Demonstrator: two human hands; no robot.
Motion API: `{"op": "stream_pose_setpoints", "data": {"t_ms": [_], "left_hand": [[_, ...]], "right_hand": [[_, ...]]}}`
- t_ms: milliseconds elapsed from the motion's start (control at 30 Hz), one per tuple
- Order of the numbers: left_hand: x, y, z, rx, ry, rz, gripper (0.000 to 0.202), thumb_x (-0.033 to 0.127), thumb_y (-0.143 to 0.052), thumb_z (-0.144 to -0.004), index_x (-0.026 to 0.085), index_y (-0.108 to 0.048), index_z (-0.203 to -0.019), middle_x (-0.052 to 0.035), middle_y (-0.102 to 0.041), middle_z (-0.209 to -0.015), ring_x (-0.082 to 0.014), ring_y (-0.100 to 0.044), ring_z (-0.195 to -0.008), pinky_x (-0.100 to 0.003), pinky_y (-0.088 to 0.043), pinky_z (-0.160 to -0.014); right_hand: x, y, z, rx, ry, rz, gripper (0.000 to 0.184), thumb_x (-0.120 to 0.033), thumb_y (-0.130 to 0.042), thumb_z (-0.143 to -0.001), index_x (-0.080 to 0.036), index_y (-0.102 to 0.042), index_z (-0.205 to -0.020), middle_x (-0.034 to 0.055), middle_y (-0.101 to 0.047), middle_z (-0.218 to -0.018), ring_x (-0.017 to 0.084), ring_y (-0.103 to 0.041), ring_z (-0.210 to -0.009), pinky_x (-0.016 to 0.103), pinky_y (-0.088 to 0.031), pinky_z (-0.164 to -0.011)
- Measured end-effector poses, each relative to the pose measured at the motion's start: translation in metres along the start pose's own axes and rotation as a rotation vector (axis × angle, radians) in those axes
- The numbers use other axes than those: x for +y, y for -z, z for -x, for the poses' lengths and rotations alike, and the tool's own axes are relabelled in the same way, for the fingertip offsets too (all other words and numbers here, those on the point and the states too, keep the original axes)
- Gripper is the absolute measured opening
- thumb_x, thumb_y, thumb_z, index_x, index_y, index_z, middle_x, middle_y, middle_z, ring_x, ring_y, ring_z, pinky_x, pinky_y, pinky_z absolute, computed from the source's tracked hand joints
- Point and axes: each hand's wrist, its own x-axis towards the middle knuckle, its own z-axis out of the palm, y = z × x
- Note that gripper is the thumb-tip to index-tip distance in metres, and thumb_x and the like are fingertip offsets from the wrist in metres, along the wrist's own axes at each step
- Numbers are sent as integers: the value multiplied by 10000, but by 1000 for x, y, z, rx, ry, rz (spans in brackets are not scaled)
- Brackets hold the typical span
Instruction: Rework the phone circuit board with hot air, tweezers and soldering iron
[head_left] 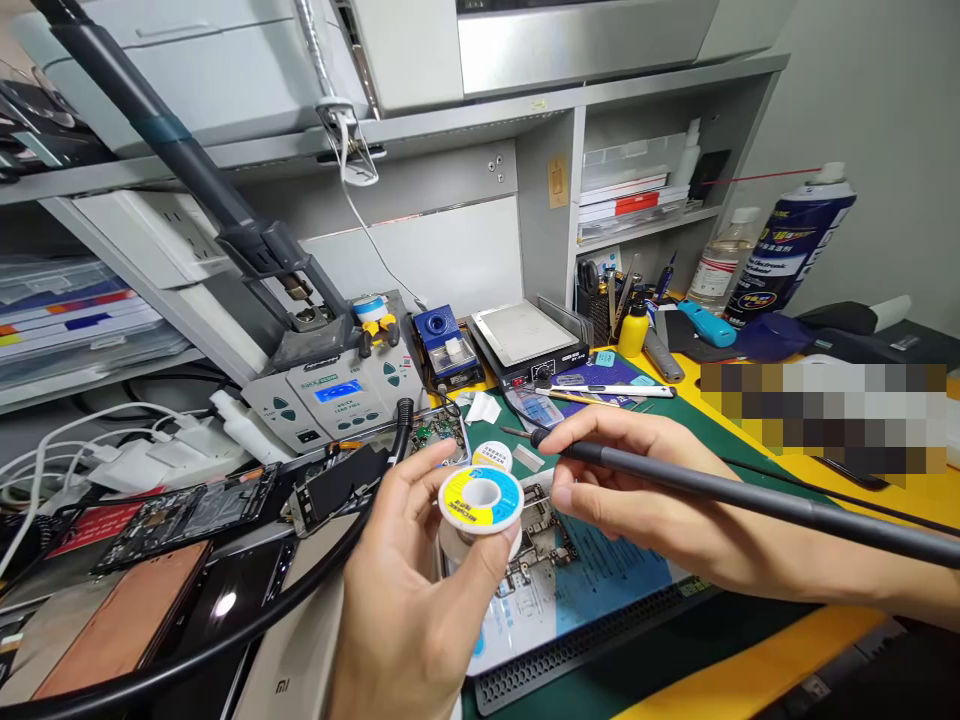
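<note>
A spool of solder wire (480,497) with a yellow and blue label is gripped between the thumb and fingers of my left hand (420,580). My right hand (637,480) holds a black soldering iron (675,478) like a pen, its thin tip pointing left, a little above and behind the spool. Below both hands, a phone circuit board (551,540) lies on a white and blue work mat (600,575); the spool and my fingers cover part of it. A small round tin (493,456) with a white lid sits just behind the spool.
A grey soldering station (337,395) stands at back left, its black hose (300,600) curving across the front left. Disassembled phones (127,610) crowd the left side. Behind are a heating plate (525,335), a yellow bottle (634,330) and a spray can (787,250).
</note>
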Motion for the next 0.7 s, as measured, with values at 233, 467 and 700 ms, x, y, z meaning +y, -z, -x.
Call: {"op": "stream_pose_setpoints", "data": {"t_ms": [233,467,700], "left_hand": [[7,19,-12,56,67,-17,739,473,-1050,-619,211,-655,-1186,-36,-831,-1077,-185,-802,-1002,-204,-630,-835],[7,23,-12,28,133,-46,532,462,-999,-677,232,-743,-1082,-29,-851,-1024,-166,-809,-951,-148,-624,-787],[-16,24,-6,-29,-3,-500,512,569,-878,-793,297,-737,-1203,-65,-836,-1210,-265,-829,-1101,-199,-684,-750]], "right_hand": [[3,21,-8,108,58,137,357,-400,-913,-894,-198,-752,-1139,-32,-660,-658,98,-553,-517,166,-427,-431],[-11,44,-17,123,-41,-147,426,-540,-942,-856,-183,-805,-1044,-28,-687,-535,97,-591,-385,126,-423,-344],[12,48,-9,70,-233,-185,363,-503,-942,-832,-167,-806,-855,28,-732,-571,121,-588,-341,158,-447,-292]]}}
